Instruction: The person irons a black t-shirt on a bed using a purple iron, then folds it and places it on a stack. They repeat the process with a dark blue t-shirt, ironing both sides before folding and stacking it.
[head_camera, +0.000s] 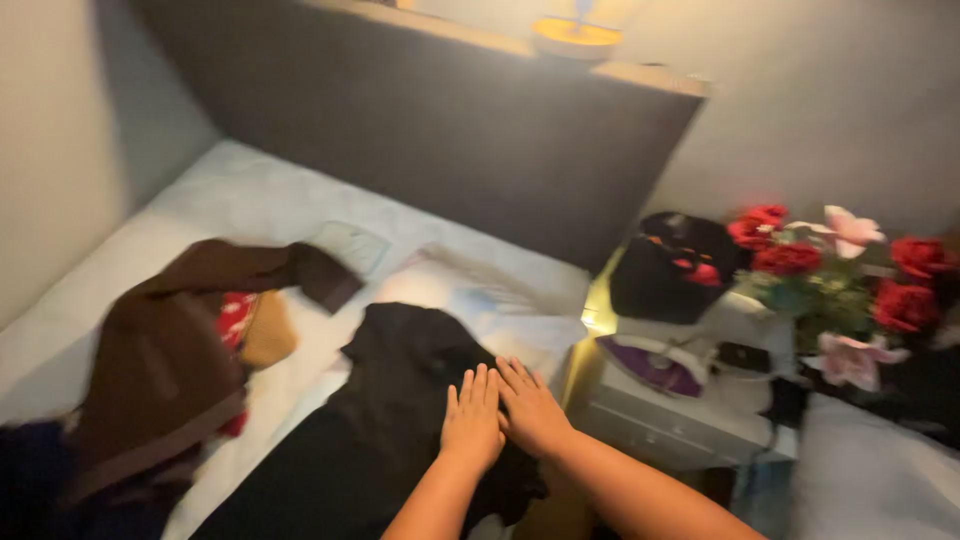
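Hands of ours side by side, our left hand (472, 420) and our right hand (532, 408) pressed flat, fingers together, on black garment (385, 420) lying near on white bed (230, 200), brown garment (165, 350) left, purple iron (655, 365) right.

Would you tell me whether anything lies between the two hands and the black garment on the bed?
Nothing visible does: the left hand and the right hand lie flat, side by side, directly on the black garment.

Black garment (390, 420) — matt soft cloth; brown garment (170, 350) — matt cloth; iron (655, 362) — glossy purple plastic.
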